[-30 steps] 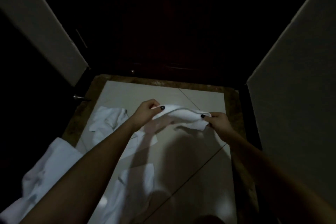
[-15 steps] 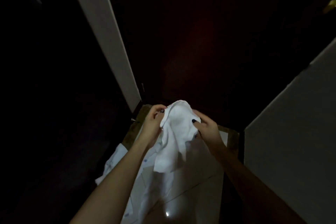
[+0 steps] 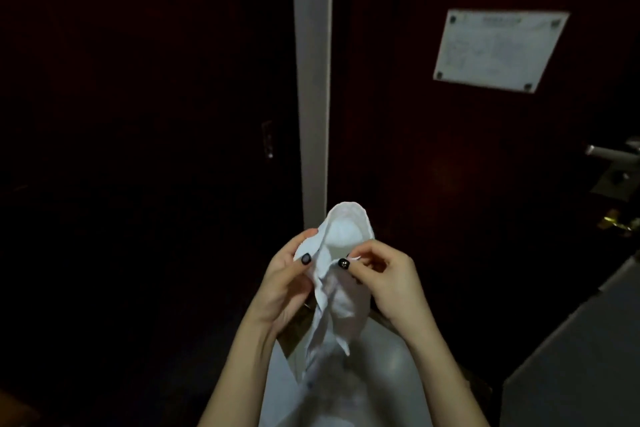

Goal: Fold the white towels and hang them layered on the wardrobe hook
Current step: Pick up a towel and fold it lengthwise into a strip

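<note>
No lettering can be read. A pale notice (image 3: 498, 50) fixed to the dark door (image 3: 433, 149), well above and to the right of the right hand (image 3: 388, 282), carries lines of print too faint and small to make out.

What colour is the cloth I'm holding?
White: a plain soft fabric towel, clearest in the head view.

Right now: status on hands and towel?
Left hand grips white towel. Right hand pinches its edge. Towel bunched, held up, not folded. No hook visible.
</note>
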A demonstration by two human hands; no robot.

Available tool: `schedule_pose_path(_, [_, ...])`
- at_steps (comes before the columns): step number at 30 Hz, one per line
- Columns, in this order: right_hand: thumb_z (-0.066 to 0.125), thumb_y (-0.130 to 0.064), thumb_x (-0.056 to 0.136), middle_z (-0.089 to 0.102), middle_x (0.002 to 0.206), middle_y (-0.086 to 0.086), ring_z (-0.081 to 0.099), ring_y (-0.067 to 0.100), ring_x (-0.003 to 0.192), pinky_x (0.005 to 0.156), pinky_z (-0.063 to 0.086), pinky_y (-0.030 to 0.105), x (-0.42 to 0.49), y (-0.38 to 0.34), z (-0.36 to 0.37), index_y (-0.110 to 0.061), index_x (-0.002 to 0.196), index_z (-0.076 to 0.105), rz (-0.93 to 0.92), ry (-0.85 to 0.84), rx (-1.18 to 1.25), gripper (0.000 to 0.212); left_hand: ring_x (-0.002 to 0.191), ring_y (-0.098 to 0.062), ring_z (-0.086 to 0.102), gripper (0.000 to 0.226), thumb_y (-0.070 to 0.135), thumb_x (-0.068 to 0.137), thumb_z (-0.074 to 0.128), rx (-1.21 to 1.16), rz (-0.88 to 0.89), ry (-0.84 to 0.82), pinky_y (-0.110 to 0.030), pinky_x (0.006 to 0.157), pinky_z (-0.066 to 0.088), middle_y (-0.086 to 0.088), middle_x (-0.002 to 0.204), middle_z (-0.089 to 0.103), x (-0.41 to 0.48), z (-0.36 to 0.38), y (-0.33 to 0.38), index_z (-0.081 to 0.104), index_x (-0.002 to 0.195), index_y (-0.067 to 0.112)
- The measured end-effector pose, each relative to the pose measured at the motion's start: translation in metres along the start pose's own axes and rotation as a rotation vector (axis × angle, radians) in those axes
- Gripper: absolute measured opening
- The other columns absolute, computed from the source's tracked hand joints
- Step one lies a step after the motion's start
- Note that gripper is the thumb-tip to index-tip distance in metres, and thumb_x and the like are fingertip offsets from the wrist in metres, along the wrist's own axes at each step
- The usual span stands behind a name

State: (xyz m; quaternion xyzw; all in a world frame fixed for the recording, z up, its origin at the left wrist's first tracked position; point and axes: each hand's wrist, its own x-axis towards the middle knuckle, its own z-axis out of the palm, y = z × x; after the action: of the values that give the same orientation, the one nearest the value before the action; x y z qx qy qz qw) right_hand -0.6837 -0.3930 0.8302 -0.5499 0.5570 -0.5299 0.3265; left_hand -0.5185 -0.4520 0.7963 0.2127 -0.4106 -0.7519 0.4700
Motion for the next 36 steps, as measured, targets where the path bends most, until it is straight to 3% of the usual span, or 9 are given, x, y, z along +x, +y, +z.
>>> schedule_pose_path(4, [0.076,-0.001,0.080,0.058,0.076,-0.005,0.053,0.003,0.066,0.063,0.041,0.012,-0.035,-0.053,0.050,-0.021,0.068,0.066,-0.174,-0.070,-0.051,0.025,0.104,-0.029,0.067,0.067,0.029,0.064,0.091,0.025,0.122,0.056,-0.031,0.081,0.056,-0.020,0.117,0.066,-0.072,-0.010,0.049,0.064,0.122,0.008])
schedule_pose_path(10, [0.075,-0.001,0.081,0.055,0.082,-0.004,0.054,-0.001,0.073,0.068,0.042,0.010,-0.114,-0.098,0.136,-0.017,0.071,0.070,-0.198,-0.151,0.068,0.019,0.101,-0.032,0.069,0.066,0.060,0.071,0.077,0.124,0.257,0.292,-0.029,0.079,0.056,-0.020,0.107,0.071,-0.195,-0.036,0.087,0.071,0.108,0.007])
schedule_pose_path(15, [0.075,-0.008,0.083,0.046,0.131,-0.020,0.031,-0.013,0.131,0.100,0.025,0.001,-0.181,-0.115,0.209,-0.021,0.074,0.070,-0.262,-0.180,0.012,0.016,0.104,-0.033,0.068,0.053,0.058,0.082,0.062,0.184,0.269,0.443,-0.029,0.078,0.056,-0.022,0.111,0.070,-0.296,-0.062,0.109,0.073,0.107,0.012])
schedule_pose_path(17, [0.074,-0.007,0.084,0.052,0.132,-0.019,0.027,-0.006,0.138,0.107,0.021,0.008,-0.201,-0.121,0.234,-0.018,0.076,0.070,-0.306,-0.219,-0.001,0.014,0.109,-0.032,0.067,0.048,0.052,0.089,0.055,0.236,0.279,0.479,-0.029,0.081,0.056,-0.019,0.115,0.069,-0.332,-0.071,0.117,0.072,0.112,0.014])
schedule_pose_path(22, [0.073,-0.001,0.082,0.069,0.102,-0.016,0.054,0.001,0.120,0.108,0.041,0.035,-0.254,-0.145,0.289,-0.021,0.078,0.070,-0.340,-0.213,0.091,0.020,0.120,-0.028,0.060,0.043,0.047,0.095,0.049,0.431,0.330,0.569,-0.039,0.100,0.049,-0.012,0.127,0.064,-0.413,-0.089,0.132,0.067,0.121,0.018])
schedule_pose_path(25, [0.075,-0.001,0.081,0.069,0.090,-0.014,0.061,0.005,0.109,0.101,0.046,0.045,-0.281,-0.158,0.316,-0.020,0.079,0.071,-0.345,-0.205,0.122,0.019,0.116,-0.025,0.061,0.027,0.037,0.098,0.056,0.566,0.377,0.601,-0.043,0.098,0.050,-0.003,0.122,0.062,-0.456,-0.094,0.141,0.070,0.116,0.022])
schedule_pose_path(28, [0.075,-0.003,0.082,0.068,0.086,-0.013,0.061,0.006,0.103,0.096,0.048,0.046,-0.307,-0.170,0.337,-0.017,0.078,0.072,-0.343,-0.252,0.142,0.015,0.097,-0.028,0.065,0.022,0.039,0.091,0.062,0.685,0.446,0.696,-0.043,0.082,0.053,-0.011,0.103,0.066,-0.490,-0.101,0.148,0.072,0.104,0.024])
schedule_pose_path(31, [0.074,-0.006,0.084,0.066,0.086,-0.014,0.062,0.007,0.096,0.093,0.049,0.046,-0.329,-0.180,0.354,-0.016,0.078,0.071,-0.344,-0.299,0.152,0.012,0.084,-0.007,0.066,0.020,0.024,0.097,0.058,0.717,0.510,0.801,-0.022,0.070,0.052,0.000,0.092,0.073,-0.514,-0.106,0.152,0.073,0.100,0.036])
schedule_pose_path(36, [0.073,-0.011,0.085,0.066,0.089,-0.014,0.061,0.007,0.098,0.091,0.051,0.042,-0.349,-0.188,0.367,-0.018,0.079,0.069,-0.348,-0.400,0.150,0.010,0.096,-0.007,0.068,0.018,0.013,0.092,0.062,0.701,0.597,0.894,-0.018,0.078,0.052,0.008,0.098,0.073,-0.542,-0.109,0.157,0.067,0.103,0.027])
